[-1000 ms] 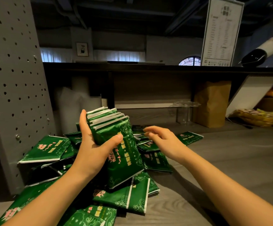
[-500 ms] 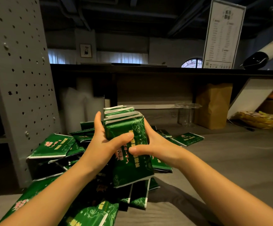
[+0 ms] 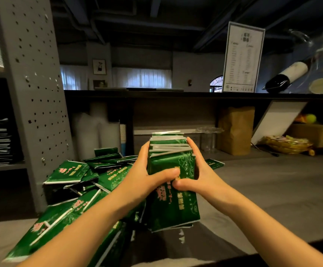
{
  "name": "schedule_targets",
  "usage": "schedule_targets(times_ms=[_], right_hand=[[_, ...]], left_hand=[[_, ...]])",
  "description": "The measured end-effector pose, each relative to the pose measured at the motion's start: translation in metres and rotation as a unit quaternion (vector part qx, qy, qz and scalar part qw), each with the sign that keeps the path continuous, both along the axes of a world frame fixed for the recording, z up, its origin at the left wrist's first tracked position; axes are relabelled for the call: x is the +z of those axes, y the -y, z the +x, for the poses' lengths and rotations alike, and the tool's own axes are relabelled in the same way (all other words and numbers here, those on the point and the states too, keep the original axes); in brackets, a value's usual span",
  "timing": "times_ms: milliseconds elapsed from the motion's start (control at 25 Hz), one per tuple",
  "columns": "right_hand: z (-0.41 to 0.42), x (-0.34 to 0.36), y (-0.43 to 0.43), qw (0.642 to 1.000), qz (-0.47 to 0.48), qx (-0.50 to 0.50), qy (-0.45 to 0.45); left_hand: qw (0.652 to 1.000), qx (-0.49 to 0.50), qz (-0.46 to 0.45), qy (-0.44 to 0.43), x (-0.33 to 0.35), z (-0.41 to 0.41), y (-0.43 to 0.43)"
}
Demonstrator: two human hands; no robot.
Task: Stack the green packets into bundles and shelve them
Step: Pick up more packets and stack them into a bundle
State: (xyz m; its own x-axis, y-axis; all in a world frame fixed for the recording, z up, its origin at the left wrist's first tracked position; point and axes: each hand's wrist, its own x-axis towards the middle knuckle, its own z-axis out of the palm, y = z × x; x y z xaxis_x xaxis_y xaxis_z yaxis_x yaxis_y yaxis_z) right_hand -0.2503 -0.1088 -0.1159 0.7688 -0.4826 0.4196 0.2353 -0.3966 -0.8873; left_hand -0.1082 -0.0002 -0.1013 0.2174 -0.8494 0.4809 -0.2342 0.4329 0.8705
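Both hands, the left hand (image 3: 143,177) and the right hand (image 3: 199,175), squeeze one bundle (image 3: 173,182) of green packets held up over the counter (image 3: 272,189), but a big messy pile (image 3: 91,176) is not stacked yet and nothing looks shelved.

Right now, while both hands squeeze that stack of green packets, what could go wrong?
The bundle is held only by the left hand and right hand gripping its sides. Its top edges look uneven, so packets might slip out of the middle. The loose pile lies right beside and under it, reaching toward the near edge of the counter. A bump could probably knock some packets off.
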Motion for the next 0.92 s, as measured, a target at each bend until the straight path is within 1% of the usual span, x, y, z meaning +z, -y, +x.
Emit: schedule_targets(times_ms=[200, 280, 360, 440, 600, 760, 920], right_hand=[[-0.036, -0.015, -0.012, 0.997, -0.051, -0.058, -0.011], [-0.043, -0.023, -0.016, 0.996, -0.047, -0.07, -0.014], [-0.048, -0.032, -0.019, 0.998, -0.029, -0.059, -0.02], [-0.052, -0.037, -0.018, 0.999, -0.008, -0.044, -0.024], [-0.056, -0.038, -0.015, 0.997, 0.063, -0.035, -0.01], [-0.054, -0.044, -0.016, 0.998, 0.052, -0.044, -0.001], [-0.058, -0.049, -0.012, 0.999, 0.027, -0.035, -0.017]], left_hand=[[0.998, -0.037, -0.003, -0.06, -0.025, -0.038, -0.007], [0.995, -0.033, -0.004, -0.093, -0.037, -0.047, -0.002], [0.993, -0.03, -0.003, -0.114, -0.044, -0.054, 0.002], [0.993, -0.029, -0.002, -0.113, -0.046, -0.057, 0.004], [0.994, -0.028, 0.018, -0.102, -0.051, -0.062, 0.006], [0.994, -0.028, 0.018, -0.102, -0.058, -0.063, 0.007], [0.994, -0.041, 0.009, -0.102, -0.063, -0.063, 0.009]])
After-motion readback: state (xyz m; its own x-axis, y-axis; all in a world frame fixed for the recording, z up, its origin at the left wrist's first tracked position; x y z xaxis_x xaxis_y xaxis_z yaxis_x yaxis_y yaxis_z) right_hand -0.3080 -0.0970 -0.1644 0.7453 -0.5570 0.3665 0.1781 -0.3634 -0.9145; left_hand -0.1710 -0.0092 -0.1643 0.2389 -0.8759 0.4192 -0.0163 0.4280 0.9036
